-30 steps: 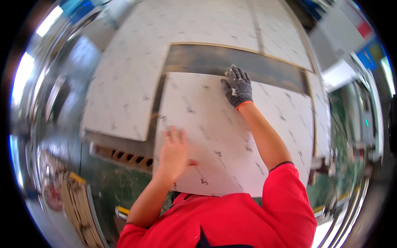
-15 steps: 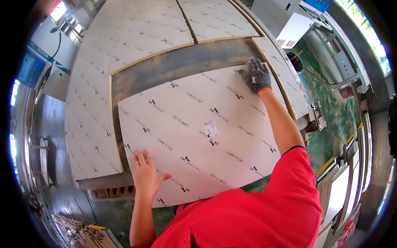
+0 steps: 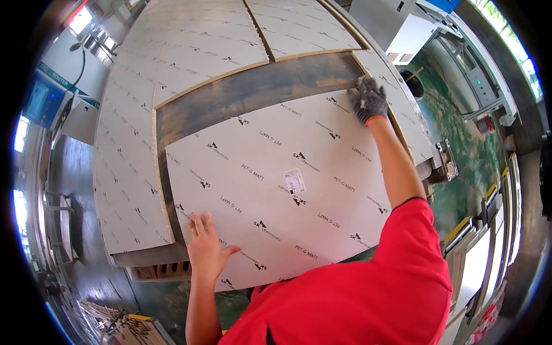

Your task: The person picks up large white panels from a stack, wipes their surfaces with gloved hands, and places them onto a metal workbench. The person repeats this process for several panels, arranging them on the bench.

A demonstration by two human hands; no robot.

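A rectangular white panel (image 3: 264, 190) covered in printed film lies skewed in front of me, its near edge close to my body. A small white label (image 3: 294, 181) sits near its middle. My bare left hand (image 3: 207, 247) rests flat on the panel's near left edge, fingers stretched and thumb apart. At the far right corner, my right hand (image 3: 368, 100) wears a grey work glove with an orange cuff. Its fingers reach past the corner toward the cut strip beside it and look spread, with nothing visible in them.
Larger sheets (image 3: 201, 34) with the same film surround a dark, dusty machine bed (image 3: 259, 80). A blue control screen (image 3: 43, 100) stands at left. Grey cabinets (image 3: 382, 23) and a black bucket (image 3: 412, 85) are at right. Boards (image 3: 474, 270) lean at the lower right; wood strips (image 3: 123, 328) lie lower left.
My right hand has slid slightly right, from the panel's far edge to its corner and the strip beside it. My left hand keeps its place on the panel.
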